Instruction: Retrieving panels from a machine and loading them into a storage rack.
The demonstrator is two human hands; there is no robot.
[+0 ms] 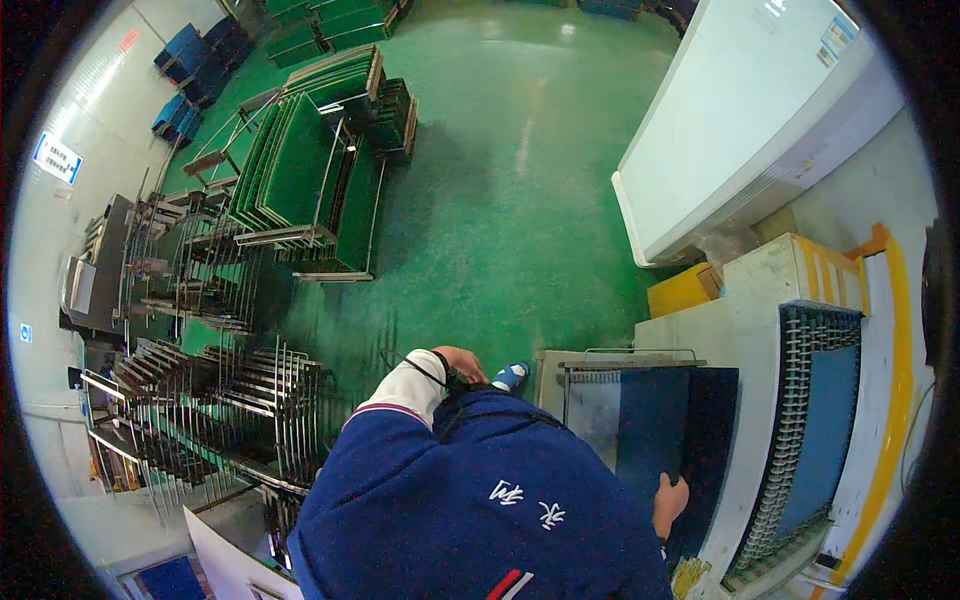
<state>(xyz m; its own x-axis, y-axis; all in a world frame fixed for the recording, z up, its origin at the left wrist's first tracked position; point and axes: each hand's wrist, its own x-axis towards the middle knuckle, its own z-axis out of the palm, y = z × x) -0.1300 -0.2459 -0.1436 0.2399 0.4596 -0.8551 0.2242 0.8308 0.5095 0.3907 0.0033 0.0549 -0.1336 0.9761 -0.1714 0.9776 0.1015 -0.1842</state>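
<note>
My left hand [462, 364] is at my waist, beyond the white cuff of my blue sleeve. Its fingers are partly hidden, and a dark strap or cord shows beside it. On the right, my right hand [670, 502] is closed at the edge of a dark blue panel [652, 425], its thumb showing on top. A second, darker panel [712, 430] stands right beside that one. Both are in a metal-framed rack [592, 405] with a pale panel at its left end.
A ridged rack with a blue panel [822, 430] stands at the far right. Beyond it are a yellow box [680, 290] and a large white cabinet [740, 110]. Green panels [290, 160] fill a rack at left, near metal rod frames [200, 400]. The floor [500, 200] is green.
</note>
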